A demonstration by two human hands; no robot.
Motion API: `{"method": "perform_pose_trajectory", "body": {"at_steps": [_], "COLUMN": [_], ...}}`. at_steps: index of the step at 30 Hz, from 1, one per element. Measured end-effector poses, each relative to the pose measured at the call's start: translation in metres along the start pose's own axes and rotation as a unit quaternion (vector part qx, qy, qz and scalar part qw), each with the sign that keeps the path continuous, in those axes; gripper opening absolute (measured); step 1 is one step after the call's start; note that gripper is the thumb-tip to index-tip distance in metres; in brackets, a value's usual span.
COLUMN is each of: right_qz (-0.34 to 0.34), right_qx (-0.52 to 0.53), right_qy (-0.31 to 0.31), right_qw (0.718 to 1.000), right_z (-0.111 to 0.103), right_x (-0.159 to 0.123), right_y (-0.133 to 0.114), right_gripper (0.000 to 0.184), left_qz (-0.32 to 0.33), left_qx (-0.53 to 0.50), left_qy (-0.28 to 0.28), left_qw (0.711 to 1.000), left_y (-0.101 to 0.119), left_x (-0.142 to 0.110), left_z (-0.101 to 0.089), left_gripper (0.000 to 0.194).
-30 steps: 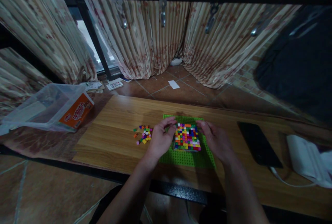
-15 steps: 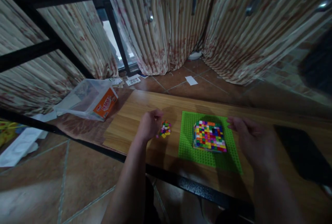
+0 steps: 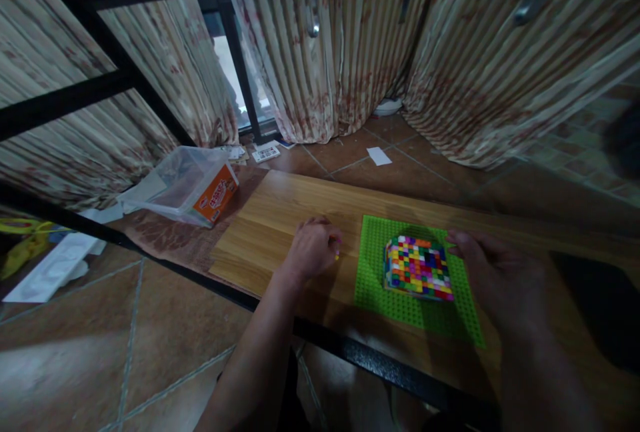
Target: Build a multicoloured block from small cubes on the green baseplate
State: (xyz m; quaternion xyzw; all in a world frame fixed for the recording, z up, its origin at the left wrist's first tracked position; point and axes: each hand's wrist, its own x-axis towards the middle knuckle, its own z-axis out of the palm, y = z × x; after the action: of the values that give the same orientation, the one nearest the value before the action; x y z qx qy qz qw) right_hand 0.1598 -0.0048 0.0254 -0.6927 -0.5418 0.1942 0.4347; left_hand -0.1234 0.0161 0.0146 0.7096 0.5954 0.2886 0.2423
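Note:
My left hand (image 3: 314, 249) is over the small pile of loose toy bricks (image 3: 337, 243) on the wooden bench top. Its fingers curl down and hide most of the pile; whatever they grip is out of sight. To the right, a block built of many coloured bricks (image 3: 417, 269) stands on a green studded baseplate (image 3: 370, 272). Its top is a patchwork of colours with a dark spot towards the right. Beside the plate's right edge, my right hand (image 3: 493, 272) has thumb and forefinger pinched together. Anything between those fingertips is too small to make out.
Behind and left of the bench top (image 3: 280, 199) sits a clear plastic box (image 3: 183, 179) with an orange label. A dark flat object (image 3: 595, 299) lies at the right. Black metal bars (image 3: 145, 99) cross the left side, and striped curtains (image 3: 305, 79) hang behind.
My left hand has come down over the loose bricks and now covers most of them. My right hand remains pinched near the plate. The view has shifted slightly.

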Motion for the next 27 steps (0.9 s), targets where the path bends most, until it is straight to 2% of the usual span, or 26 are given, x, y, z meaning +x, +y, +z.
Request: {"method": "perform_pose_trajectory", "body": {"at_steps": [3,8,12,14,16,18,20,24,27], "right_qz": [0.008,0.027,0.025,0.016,0.004,-0.013,-0.033,-0.096,-0.128], "right_qx": [-0.002,0.018,0.018,0.019,0.028,0.043,0.066,0.116,0.121], "right_qy": [0.000,-0.016,-0.008,0.000,0.005,0.007,0.002,-0.062,-0.130], "right_qw": [1.000,0.999,1.000,1.000,1.000,0.999,0.997,0.987,0.976], "right_z": [0.000,0.001,0.001,0.000,0.000,0.001,0.002,0.006,0.009], "right_x": [0.000,0.000,0.001,0.001,0.001,-0.001,-0.004,-0.013,-0.021], "right_y": [-0.001,0.000,-0.001,-0.002,-0.003,-0.005,-0.009,-0.027,-0.043], "right_gripper": [0.032,0.034,0.032,0.030,0.029,0.028,0.025,0.019,0.018], "left_qz": [0.013,0.001,0.008,0.015,0.023,0.023,0.011,-0.046,-0.074], "left_qx": [0.089,0.170,0.191,0.164,0.086,-0.037,-0.185,-0.445,-0.532], "left_qy": [-0.035,-0.029,-0.025,-0.013,-0.002,0.002,-0.001,-0.033,-0.055], "left_qw": [0.995,0.985,0.981,0.986,0.996,0.999,0.983,0.893,0.842], "left_y": [0.008,0.015,0.017,0.017,0.018,0.020,0.025,0.045,0.058], "left_x": [0.000,0.000,0.000,0.001,0.002,0.004,0.005,0.001,-0.004], "left_z": [0.006,0.014,0.014,0.013,0.012,0.012,0.015,0.025,0.031], "left_gripper": [0.018,0.020,0.021,0.019,0.016,0.014,0.011,0.012,0.018]}}
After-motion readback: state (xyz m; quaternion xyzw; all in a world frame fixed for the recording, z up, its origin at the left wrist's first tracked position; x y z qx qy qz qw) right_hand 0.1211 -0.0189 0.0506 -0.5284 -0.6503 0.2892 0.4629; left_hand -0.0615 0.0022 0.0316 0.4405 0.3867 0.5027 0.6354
